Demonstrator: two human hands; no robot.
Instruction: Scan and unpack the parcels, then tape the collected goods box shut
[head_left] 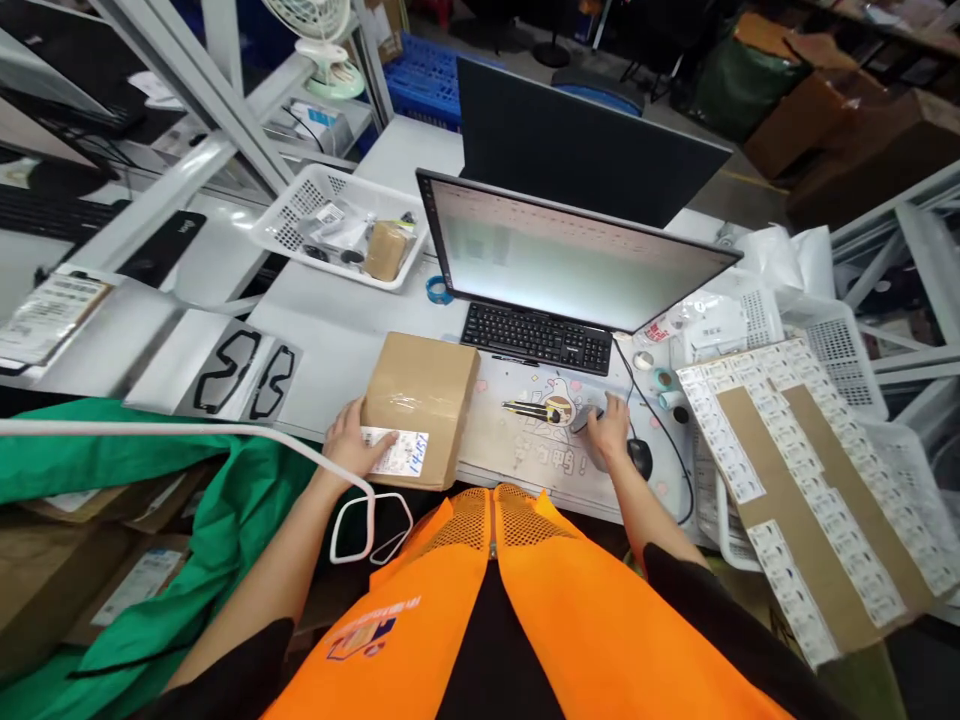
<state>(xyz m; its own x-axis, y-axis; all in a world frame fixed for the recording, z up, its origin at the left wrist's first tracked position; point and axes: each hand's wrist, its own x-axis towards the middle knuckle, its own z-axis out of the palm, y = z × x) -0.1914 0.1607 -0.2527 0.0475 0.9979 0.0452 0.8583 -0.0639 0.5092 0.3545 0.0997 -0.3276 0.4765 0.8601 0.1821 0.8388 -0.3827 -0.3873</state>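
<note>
A taped cardboard box (pixel 420 385) lies on the desk in front of me, with a white label (pixel 401 453) bearing handwritten marks near its front edge. My left hand (pixel 352 440) grips the box's left side, the thumb over the label. My right hand (pixel 609 428) is low over the desk mat, its fingers curled at a small dark object (pixel 586 420) whose kind I cannot make out. Just right of that wrist sits a black mouse (pixel 640 458). Left of the hand lies a black and yellow tool (pixel 534 411), perhaps scissors or a cutter.
A black keyboard (pixel 536 338) and a lit monitor (pixel 577 255) stand behind the box. At the back left is a white basket (pixel 270 235) of small packages. A cardboard sheet covered in labels (pixel 772 440) leans at right. A white metal bar (pixel 225 430) crosses near my left forearm.
</note>
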